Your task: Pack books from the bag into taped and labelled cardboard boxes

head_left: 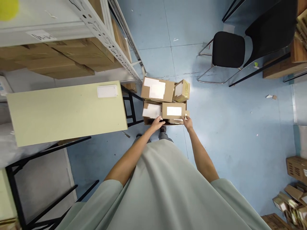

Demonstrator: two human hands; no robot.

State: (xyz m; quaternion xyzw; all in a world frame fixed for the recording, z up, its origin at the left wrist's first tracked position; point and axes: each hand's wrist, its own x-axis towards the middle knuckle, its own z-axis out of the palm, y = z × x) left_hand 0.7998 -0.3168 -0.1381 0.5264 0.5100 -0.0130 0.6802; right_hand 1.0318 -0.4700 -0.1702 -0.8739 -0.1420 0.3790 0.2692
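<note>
A small brown cardboard box with a white label lies at the near side of a larger open carton, between my two hands. My left hand is at the box's near left corner, thumb and fingers apart; whether it touches the box is hard to tell. At the near right corner, my right hand pinches a small cardboard flap at the box's end. Beside it in the carton are a box with white paper, a larger labelled box behind, and a taped box at the far right.
A pale yellow tabletop on black legs stands to the left, below a white metal shelf rack holding cartons. A black chair is at the far right. More cardboard boxes are stacked at the right edge. Blue floor surrounds the carton.
</note>
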